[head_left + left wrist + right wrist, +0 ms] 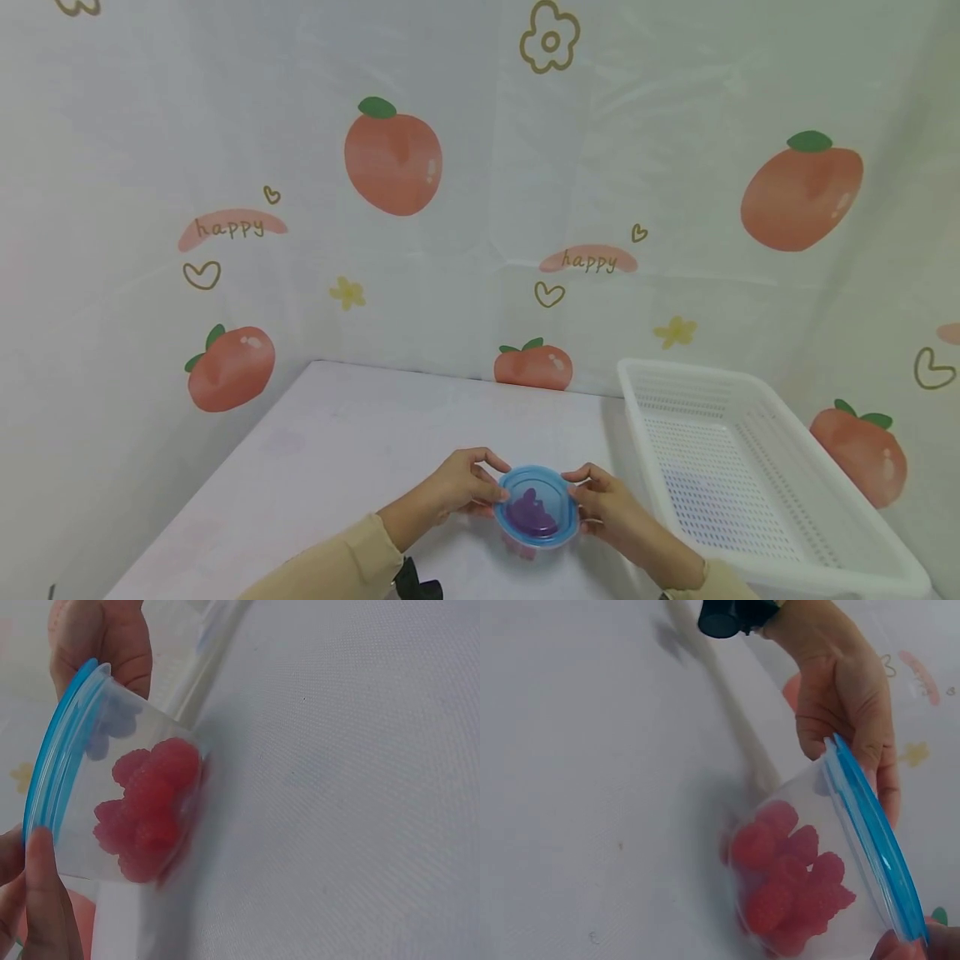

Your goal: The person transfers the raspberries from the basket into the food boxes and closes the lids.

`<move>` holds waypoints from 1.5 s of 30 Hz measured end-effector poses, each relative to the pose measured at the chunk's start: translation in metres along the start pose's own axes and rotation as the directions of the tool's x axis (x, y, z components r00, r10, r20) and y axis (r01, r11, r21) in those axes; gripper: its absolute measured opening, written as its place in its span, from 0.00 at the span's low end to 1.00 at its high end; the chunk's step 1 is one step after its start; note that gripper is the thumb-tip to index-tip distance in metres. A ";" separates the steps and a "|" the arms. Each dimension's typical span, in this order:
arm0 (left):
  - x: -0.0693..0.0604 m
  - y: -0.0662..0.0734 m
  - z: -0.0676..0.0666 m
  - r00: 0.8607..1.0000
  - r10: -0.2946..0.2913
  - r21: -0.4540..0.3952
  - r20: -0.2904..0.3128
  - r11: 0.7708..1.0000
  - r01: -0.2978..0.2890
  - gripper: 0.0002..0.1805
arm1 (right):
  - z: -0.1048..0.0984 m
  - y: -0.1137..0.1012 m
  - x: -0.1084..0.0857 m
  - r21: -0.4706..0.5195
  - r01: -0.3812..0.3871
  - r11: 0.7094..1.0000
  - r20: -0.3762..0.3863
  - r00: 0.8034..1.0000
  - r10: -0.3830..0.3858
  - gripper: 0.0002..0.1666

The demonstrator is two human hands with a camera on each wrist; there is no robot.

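Note:
A round, clear plastic container [79,855] with a blue lid [551,483] is between both hands. Raspberries [154,802] show through its wall in both wrist views, heaped at the bottom. From the left, my left hand [461,485] grips the container at the lid's rim, thumb and fingers on the edge. My right hand [613,507] holds the opposite side of the rim in the same manner. The lid sits on the container all round as far as I can see. Whether the container's base touches the table is unclear.
A white perforated plastic basket [750,567] stands on the table to the right of the right hand. The white table [300,483] backs onto a hanging curtain [465,275] printed with fruit and flowers. A black device [417,583] is on the left wrist.

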State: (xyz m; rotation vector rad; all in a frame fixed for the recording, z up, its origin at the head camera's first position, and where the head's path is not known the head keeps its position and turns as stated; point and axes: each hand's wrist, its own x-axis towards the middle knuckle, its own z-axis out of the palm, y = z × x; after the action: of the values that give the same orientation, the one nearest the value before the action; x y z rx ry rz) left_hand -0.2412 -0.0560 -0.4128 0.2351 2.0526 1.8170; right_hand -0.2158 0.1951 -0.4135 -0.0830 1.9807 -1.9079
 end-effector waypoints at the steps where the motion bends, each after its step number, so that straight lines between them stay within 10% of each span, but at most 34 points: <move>1: 0.000 0.000 0.000 1.000 0.003 0.002 -0.001 1.000 -0.003 0.19 | -0.001 0.000 0.000 0.008 0.004 1.000 0.011 1.000 -0.004 0.08; 21: -0.002 0.000 0.002 1.000 -0.003 0.025 -0.014 1.000 0.004 0.19 | 0.010 0.010 -0.004 -0.032 0.059 0.998 -0.119 0.991 -0.063 0.17; 34: -0.001 -0.001 0.002 1.000 0.015 0.025 -0.015 1.000 -0.015 0.19 | -0.003 0.012 -0.020 0.046 0.025 0.999 0.168 0.985 -0.032 0.47; 45: -0.002 -0.001 0.002 1.000 0.012 0.015 -0.007 1.000 -0.012 0.19 | 0.001 0.011 -0.022 0.112 -0.008 0.994 0.149 0.989 -0.008 0.48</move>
State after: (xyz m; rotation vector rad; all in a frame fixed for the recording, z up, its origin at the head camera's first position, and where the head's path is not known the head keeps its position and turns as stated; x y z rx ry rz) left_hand -0.2387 -0.0548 -0.4136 0.2461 2.0738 1.8128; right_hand -0.1932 0.2018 -0.4192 -0.1898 1.7733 -1.9482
